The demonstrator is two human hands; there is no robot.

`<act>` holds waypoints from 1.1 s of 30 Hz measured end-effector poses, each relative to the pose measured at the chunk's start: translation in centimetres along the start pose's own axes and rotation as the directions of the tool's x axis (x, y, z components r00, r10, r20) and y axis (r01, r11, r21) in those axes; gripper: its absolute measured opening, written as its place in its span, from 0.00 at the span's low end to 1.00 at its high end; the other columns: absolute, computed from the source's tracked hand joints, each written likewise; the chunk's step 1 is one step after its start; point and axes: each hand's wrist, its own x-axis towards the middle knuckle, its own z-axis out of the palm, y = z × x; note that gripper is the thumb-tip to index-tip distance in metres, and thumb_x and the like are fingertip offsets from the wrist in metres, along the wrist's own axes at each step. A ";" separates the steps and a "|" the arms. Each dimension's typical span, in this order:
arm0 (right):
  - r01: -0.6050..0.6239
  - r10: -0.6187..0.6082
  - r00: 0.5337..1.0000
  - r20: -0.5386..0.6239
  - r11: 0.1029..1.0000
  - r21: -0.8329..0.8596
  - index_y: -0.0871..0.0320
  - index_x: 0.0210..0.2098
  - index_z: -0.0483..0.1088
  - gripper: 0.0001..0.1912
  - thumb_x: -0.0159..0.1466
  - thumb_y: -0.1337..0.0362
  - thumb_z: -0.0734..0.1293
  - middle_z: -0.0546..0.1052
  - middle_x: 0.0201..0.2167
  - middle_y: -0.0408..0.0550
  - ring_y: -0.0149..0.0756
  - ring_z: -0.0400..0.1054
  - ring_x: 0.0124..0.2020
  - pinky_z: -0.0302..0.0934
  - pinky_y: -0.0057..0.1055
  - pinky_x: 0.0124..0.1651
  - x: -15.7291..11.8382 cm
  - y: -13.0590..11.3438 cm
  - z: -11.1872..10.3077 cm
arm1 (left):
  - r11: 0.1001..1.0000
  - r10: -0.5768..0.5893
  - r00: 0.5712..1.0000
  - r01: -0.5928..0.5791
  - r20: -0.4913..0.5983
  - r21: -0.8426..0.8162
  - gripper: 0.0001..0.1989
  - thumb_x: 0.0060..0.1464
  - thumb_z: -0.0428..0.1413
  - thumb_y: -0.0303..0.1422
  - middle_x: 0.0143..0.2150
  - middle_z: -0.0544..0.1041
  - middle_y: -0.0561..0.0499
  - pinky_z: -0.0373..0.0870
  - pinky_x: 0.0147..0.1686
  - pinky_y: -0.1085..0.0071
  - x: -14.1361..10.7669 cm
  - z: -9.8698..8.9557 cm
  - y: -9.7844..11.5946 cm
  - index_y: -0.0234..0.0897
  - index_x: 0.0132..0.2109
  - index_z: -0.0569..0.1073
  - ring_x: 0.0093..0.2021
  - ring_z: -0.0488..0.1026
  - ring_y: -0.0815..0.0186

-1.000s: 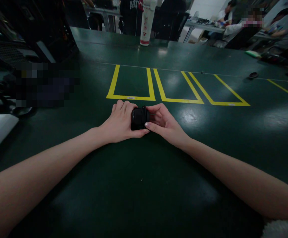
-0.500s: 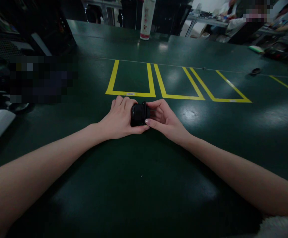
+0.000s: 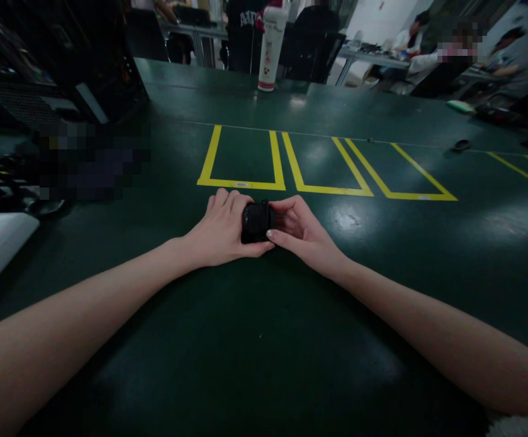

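A small, black, rounded object (image 3: 255, 222) is between my hands, just above or on the dark green table (image 3: 264, 364); its exact kind does not show. My left hand (image 3: 223, 227) wraps round its left side, with the thumb along the near edge. From the other side, my right hand (image 3: 303, 233) pinches its right end, a raised black rim, between thumb and fingers. The palm of the left hand hides part of the object.
Yellow tape outlines (image 3: 241, 184) mark the table beyond my hands. A white patterned bottle (image 3: 270, 51) stands at the far edge. Black equipment (image 3: 104, 60) is at the left, with a pale slab (image 3: 0, 243) nearer. A small dark ring (image 3: 462, 145) lies right. People sit behind.
The whole view has shifted so that everything sits slightly lower in the picture. Both hands keep the same hold on the black object.
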 end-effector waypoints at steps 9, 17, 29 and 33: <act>-0.051 0.045 0.996 -0.074 0.995 -0.082 0.56 0.44 0.60 0.13 0.59 0.64 0.62 0.66 0.43 0.48 0.35 0.63 0.47 0.59 0.37 0.51 0.1 0.1 -0.2 | 1.000 0.008 1.000 -0.008 -0.008 0.019 0.33 0.45 0.48 0.54 0.42 0.62 0.41 0.60 0.37 0.61 0.0 0.2 -0.1 0.29 0.47 0.60 0.39 0.58 0.56; -0.010 0.010 0.999 -0.034 1.000 0.003 0.54 0.41 0.59 0.12 0.58 0.66 0.64 0.66 0.42 0.45 0.34 0.64 0.46 0.60 0.36 0.50 0.1 0.0 0.0 | 1.000 0.012 1.000 -0.012 -0.020 0.015 0.32 0.45 0.48 0.54 0.41 0.62 0.42 0.60 0.37 0.61 0.0 0.2 -0.2 0.30 0.46 0.60 0.39 0.58 0.57; 0.004 -0.004 1.000 0.000 1.000 0.003 0.54 0.43 0.59 0.16 0.57 0.68 0.64 0.65 0.45 0.46 0.36 0.62 0.49 0.59 0.38 0.52 0.0 0.2 -0.1 | 1.000 0.005 1.000 -0.005 -0.002 -0.004 0.32 0.45 0.47 0.54 0.42 0.62 0.42 0.59 0.37 0.61 0.0 0.1 -0.1 0.30 0.46 0.60 0.39 0.58 0.57; -0.017 0.017 0.999 -0.028 1.000 -0.015 0.54 0.41 0.60 0.11 0.58 0.66 0.63 0.66 0.42 0.45 0.34 0.64 0.46 0.62 0.36 0.48 0.1 0.0 0.0 | 1.000 0.003 1.000 -0.003 0.003 -0.019 0.32 0.45 0.47 0.55 0.41 0.62 0.42 0.59 0.37 0.61 0.0 0.0 -0.1 0.31 0.46 0.60 0.39 0.58 0.58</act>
